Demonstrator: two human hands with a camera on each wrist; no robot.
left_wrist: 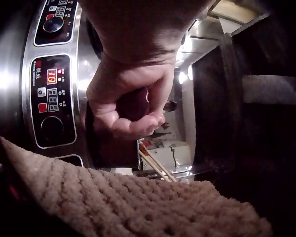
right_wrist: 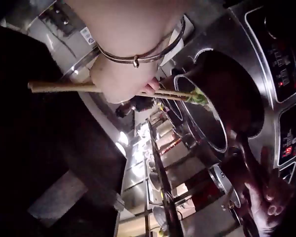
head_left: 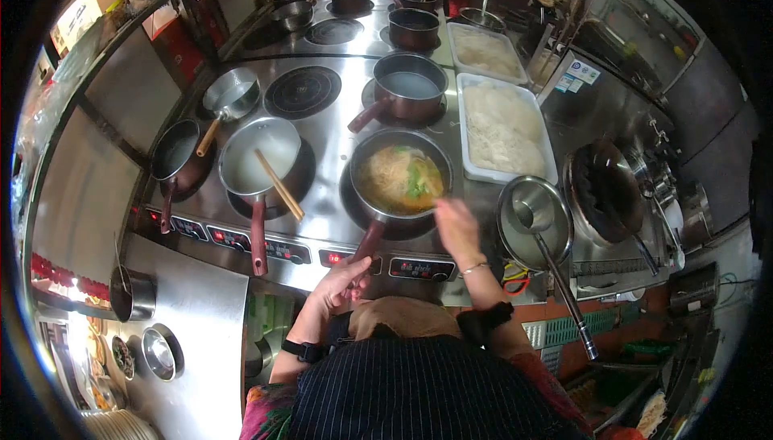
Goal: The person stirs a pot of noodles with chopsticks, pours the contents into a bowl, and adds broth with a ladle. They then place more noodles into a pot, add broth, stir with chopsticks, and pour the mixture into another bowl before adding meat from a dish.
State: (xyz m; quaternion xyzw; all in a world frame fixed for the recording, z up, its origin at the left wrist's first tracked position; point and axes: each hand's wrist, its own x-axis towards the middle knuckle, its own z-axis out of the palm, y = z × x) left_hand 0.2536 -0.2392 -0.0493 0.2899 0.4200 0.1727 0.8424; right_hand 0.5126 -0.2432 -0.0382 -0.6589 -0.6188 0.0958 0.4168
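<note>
1. Left hand [head_left: 342, 283] wraps the reddish-brown handle [head_left: 371, 239], seven o'clock from the round, dark central pot [head_left: 403, 139].
2. Inside lie stringy noodles [head_left: 382, 170] and leafy greens [head_left: 421, 184].
3. Right hand [head_left: 457, 231], at four o'clock, grips slim wooden chopsticks [right_wrist: 64, 87] reaching the greens.
4. Beneath, shiny steel cooktop [head_left: 322, 138]; grey kitchen wall [head_left: 713, 102], two o'clock.

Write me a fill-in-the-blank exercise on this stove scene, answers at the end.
1. The left hand grips the pan by its ____.
2. The right hand holds a pair of ____.
3. The bracelet is on the person's ____ wrist.
4. The leafy pieces in the pan are ____ in colour.

Answers: handle; chopsticks; right; green.
</note>
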